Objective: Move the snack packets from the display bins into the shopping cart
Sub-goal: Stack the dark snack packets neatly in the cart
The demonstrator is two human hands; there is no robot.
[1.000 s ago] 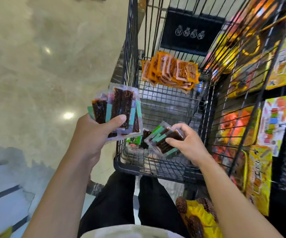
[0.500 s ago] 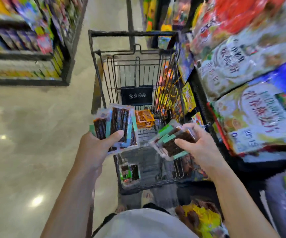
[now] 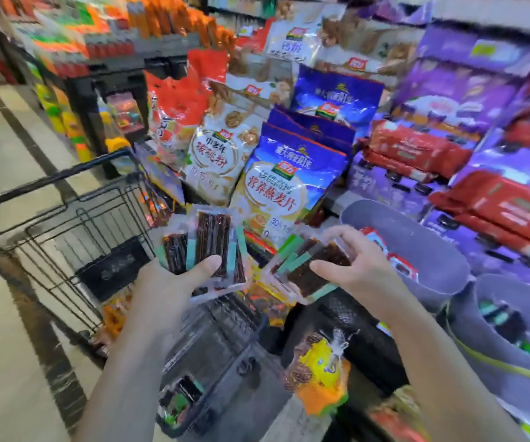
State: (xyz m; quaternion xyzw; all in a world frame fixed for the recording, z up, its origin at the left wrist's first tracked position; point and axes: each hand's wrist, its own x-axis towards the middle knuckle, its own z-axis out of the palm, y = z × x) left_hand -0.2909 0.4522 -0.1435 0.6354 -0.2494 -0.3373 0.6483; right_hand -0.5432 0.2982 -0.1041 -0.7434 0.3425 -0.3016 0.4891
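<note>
Fingers of the left hand (image 3: 174,291) are hidden behind a fan of snack packets (image 3: 212,240), and the thumb is pressed flat across its front. At least three packets can be counted in the fan, each a dark strip with teal edges. Right hand (image 3: 361,266): thumb and curled fingers pinch a smaller bunch (image 3: 305,269) of about three similar packets, with green and teal edges showing; blur prevents a firmer count. The two bunches are close together but not touching, held in the air between one black wire shopping cart (image 3: 66,224) and two grey bins (image 3: 423,247). Inside the cart lie at least one dark packet with green trim (image 3: 181,400) and a blurred orange heap (image 3: 114,314) that cannot be counted. The bin next to the right hand holds red-and-white packets (image 3: 397,261); the other holds teal-edged dark ones (image 3: 496,314). Three blue bags (image 3: 292,173) and one white bag (image 3: 216,154) stand on the display behind.
</note>
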